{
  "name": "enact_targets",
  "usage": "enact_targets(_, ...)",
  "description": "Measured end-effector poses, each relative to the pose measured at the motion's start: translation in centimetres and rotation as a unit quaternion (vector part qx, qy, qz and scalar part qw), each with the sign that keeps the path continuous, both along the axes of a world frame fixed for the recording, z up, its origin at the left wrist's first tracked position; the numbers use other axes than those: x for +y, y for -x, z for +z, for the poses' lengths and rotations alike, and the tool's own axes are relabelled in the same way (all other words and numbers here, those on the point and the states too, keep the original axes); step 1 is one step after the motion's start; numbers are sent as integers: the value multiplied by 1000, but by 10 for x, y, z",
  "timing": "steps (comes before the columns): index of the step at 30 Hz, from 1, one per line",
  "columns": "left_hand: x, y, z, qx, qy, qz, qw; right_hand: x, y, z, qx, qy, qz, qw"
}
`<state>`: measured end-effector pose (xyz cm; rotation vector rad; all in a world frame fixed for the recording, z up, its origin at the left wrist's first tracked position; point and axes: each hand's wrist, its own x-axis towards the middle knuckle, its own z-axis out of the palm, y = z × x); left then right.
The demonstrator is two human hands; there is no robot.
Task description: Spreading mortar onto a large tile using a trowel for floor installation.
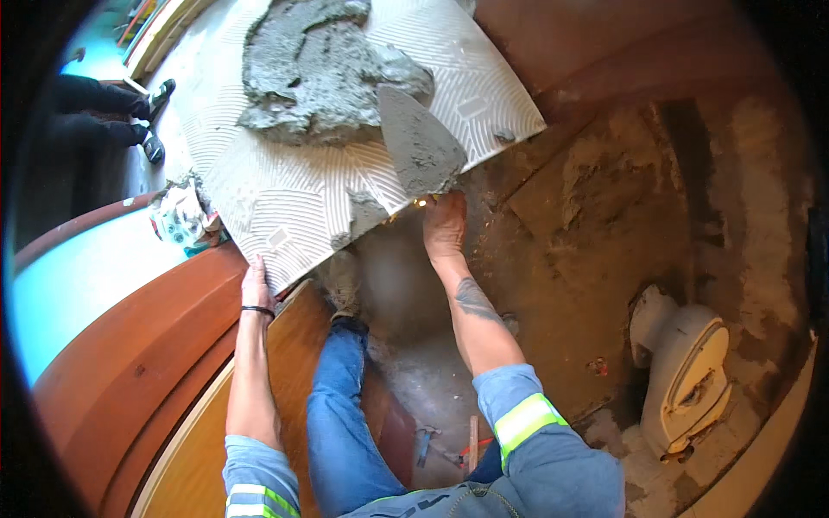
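A large, pale tile point(302, 186) with ridged line patterns on its upper side tilts across the top of the view. A thick heap of wet grey mortar point(315, 78) lies on it. My left hand point(256, 283) grips the tile's near left corner, the thumb along its edge. In my right hand point(446, 223) is a trowel; its mortar-coated blade point(419, 142) rests over the tile's near edge, beside the heap. The fist hides most of the handle. A smaller dab of mortar point(364, 214) sits on the edge between my hands.
On the right, a toilet bowl point(686, 371) lies on the rough, dirty floor point(596, 242). A hammer point(423, 445) is near my legs. A wooden door point(259, 388) and reddish-brown frame point(147, 371) flank my left arm. Another person's legs point(108, 112) show at far left, near a crumpled bag point(180, 214).
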<state>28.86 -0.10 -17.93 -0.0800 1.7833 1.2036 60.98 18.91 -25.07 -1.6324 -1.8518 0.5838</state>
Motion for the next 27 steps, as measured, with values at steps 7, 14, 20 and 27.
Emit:
enact_targets(7, 4, -22, -14, 9, 22, 12, 1000, -114, -111, -22, 188, 335, -98, 918)
enact_targets(14, 1, -15, 17, 4, 62, -17, 998, -85, -199, 146, 275, 439, 28, 855)
enact_targets(20, -17, -15, 8, 13, 95, -47, 994, 52, -160, 156, 277, 501, 93, 815)
enact_targets(27, 4, -26, 23, -9, 67, -18, 998, -83, -252, 128, 145, 525, -49, 837)
